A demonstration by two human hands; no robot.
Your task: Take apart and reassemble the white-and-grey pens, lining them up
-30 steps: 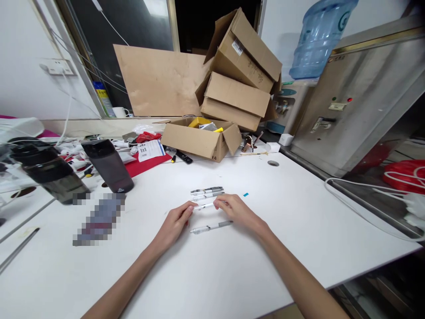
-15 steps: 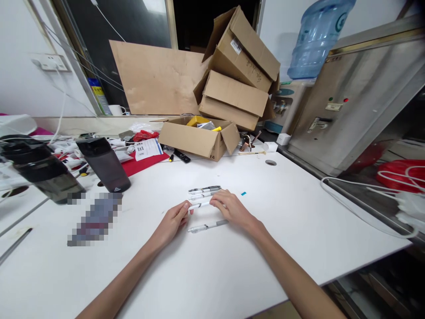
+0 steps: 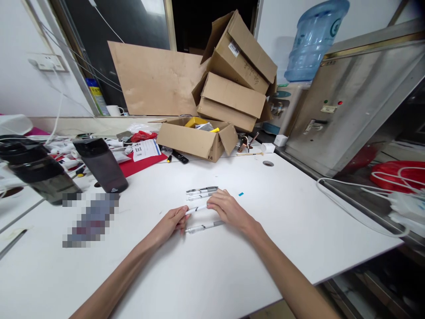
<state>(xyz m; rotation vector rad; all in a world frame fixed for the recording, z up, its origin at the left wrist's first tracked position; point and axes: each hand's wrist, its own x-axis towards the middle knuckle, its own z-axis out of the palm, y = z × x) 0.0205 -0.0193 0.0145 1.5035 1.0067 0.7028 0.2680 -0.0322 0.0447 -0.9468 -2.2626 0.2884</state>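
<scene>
A white pen [image 3: 196, 209] is held between both hands over the white table [image 3: 166, 274]. Its left end is pinched by my left hand [image 3: 172, 221], and its right end is in the fingers of my right hand [image 3: 229, 208]. Behind it, other pens [image 3: 199, 195] lie side by side, their right ends close to my right hand. Nearer to me another pen [image 3: 203, 227] with a grey grip rests on the table, its right end reaching toward my right hand.
Two dark bottles [image 3: 102, 166] stand at the left, beside a blurred-out object [image 3: 93, 219]. An open cardboard box [image 3: 189, 139] is at the back. A small blue piece [image 3: 241, 194] lies right of the pens. A white cable [image 3: 352, 212] crosses the right edge.
The view has shifted slightly. The fingers of my left hand have moved a little at the held pen's left end; both hands still hold it.
</scene>
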